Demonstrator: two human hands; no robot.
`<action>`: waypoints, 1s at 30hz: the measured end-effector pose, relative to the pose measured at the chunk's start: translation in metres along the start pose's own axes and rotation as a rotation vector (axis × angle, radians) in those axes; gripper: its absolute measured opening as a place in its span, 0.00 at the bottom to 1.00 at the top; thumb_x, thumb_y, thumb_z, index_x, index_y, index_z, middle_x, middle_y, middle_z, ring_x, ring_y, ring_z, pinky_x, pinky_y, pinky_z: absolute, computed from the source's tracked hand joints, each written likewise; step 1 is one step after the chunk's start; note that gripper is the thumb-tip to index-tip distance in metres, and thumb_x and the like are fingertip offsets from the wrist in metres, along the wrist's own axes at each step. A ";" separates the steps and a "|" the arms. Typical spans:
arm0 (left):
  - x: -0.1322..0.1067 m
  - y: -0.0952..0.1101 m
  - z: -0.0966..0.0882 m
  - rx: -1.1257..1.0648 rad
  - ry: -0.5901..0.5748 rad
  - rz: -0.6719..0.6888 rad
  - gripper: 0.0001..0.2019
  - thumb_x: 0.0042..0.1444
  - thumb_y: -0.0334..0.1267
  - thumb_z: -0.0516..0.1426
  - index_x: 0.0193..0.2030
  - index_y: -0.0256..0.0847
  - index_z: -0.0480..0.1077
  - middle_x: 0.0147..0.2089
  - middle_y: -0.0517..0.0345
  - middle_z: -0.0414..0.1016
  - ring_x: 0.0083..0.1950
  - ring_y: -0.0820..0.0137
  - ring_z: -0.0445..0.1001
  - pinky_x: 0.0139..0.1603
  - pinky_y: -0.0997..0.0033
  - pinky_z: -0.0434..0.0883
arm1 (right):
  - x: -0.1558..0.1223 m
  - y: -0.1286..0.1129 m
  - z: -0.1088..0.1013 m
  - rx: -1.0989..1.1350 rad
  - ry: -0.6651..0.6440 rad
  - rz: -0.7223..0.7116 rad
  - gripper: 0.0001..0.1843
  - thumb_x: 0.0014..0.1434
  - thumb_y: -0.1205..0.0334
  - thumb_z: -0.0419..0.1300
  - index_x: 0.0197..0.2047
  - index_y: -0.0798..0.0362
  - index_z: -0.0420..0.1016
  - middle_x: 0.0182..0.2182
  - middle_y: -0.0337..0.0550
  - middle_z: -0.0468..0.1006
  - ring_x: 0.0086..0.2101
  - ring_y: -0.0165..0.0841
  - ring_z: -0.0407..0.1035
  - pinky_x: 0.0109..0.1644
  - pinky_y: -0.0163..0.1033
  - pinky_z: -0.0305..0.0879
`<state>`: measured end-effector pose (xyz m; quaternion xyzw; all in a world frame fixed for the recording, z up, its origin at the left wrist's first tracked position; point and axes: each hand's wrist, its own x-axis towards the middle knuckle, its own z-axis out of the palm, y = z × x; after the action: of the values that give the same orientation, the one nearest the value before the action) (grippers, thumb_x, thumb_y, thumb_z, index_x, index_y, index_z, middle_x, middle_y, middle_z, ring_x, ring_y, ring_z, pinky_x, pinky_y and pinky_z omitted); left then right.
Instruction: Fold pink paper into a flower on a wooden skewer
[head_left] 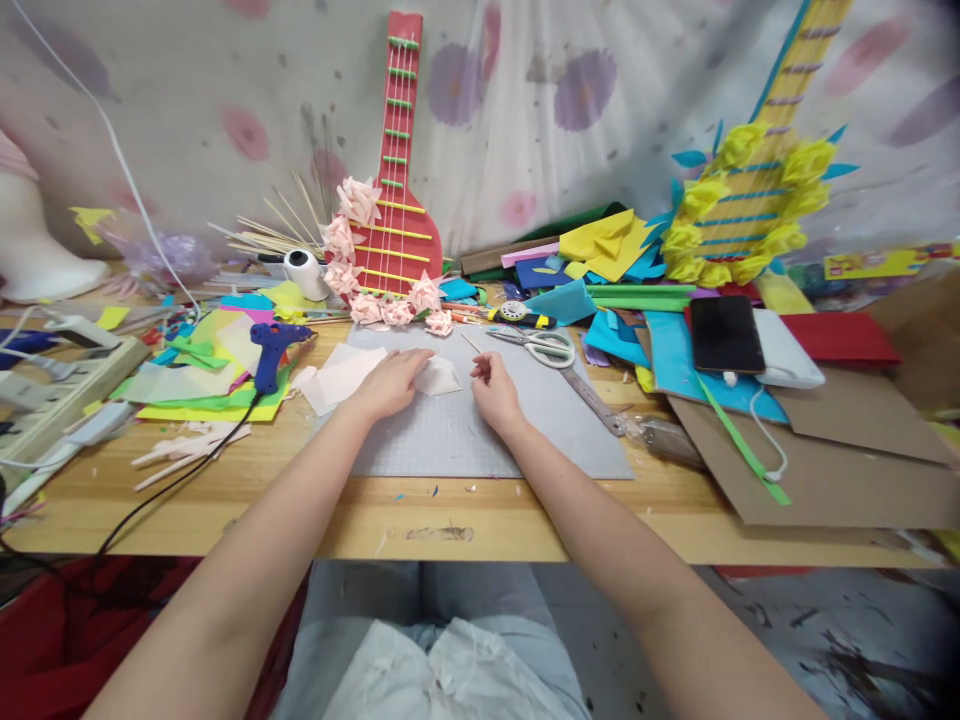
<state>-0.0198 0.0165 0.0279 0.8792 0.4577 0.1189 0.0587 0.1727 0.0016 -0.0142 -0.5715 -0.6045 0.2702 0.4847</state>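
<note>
My left hand [386,385] lies palm down with its fingers stretched out. It rests at the edge of a pale pink paper piece [437,378] on the grey cutting mat [420,440]. More pale pink paper sheets [343,376] spread to the left of it. My right hand [495,388] is closed in a pinch around a thin stick [470,343], which points up and to the left. Just beyond, a red cardboard lute [394,235] with pink paper roses [360,202] leans upright against the curtain. Scissors [551,348] and a metal ruler [594,402] lie to the right.
A blue glue gun [271,350] stands on coloured paper at left, its black cord running over the table edge. Beside it is a power strip [67,400]. On the right are a phone [726,335], brown cardboard [810,470] and a yellow flowered instrument [739,215].
</note>
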 end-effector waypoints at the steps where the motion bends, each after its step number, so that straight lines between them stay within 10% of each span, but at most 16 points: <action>1: 0.000 -0.001 0.000 0.029 -0.020 -0.007 0.30 0.46 0.23 0.44 0.59 0.38 0.52 0.61 0.52 0.57 0.61 0.69 0.56 0.62 0.62 0.50 | 0.000 0.000 0.000 -0.003 -0.002 -0.001 0.18 0.42 0.73 0.45 0.38 0.51 0.59 0.29 0.37 0.67 0.29 0.29 0.62 0.36 0.36 0.58; 13: 0.013 -0.006 0.005 0.068 -0.113 0.106 0.25 0.48 0.22 0.44 0.53 0.44 0.59 0.58 0.57 0.62 0.58 0.71 0.60 0.60 0.65 0.53 | 0.001 0.004 0.002 0.006 -0.016 -0.007 0.18 0.42 0.73 0.46 0.39 0.51 0.60 0.28 0.36 0.67 0.30 0.29 0.63 0.38 0.36 0.59; 30: 0.032 0.025 0.012 0.068 0.179 -0.624 0.24 0.50 0.54 0.49 0.45 0.35 0.63 0.42 0.40 0.68 0.46 0.54 0.67 0.46 0.57 0.61 | 0.000 -0.004 -0.002 0.027 0.012 0.025 0.18 0.42 0.73 0.46 0.38 0.51 0.60 0.28 0.37 0.67 0.30 0.29 0.63 0.38 0.36 0.59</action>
<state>0.0207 0.0283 0.0263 0.6840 0.7121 0.1567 0.0225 0.1727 0.0002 -0.0105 -0.5741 -0.5908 0.2810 0.4924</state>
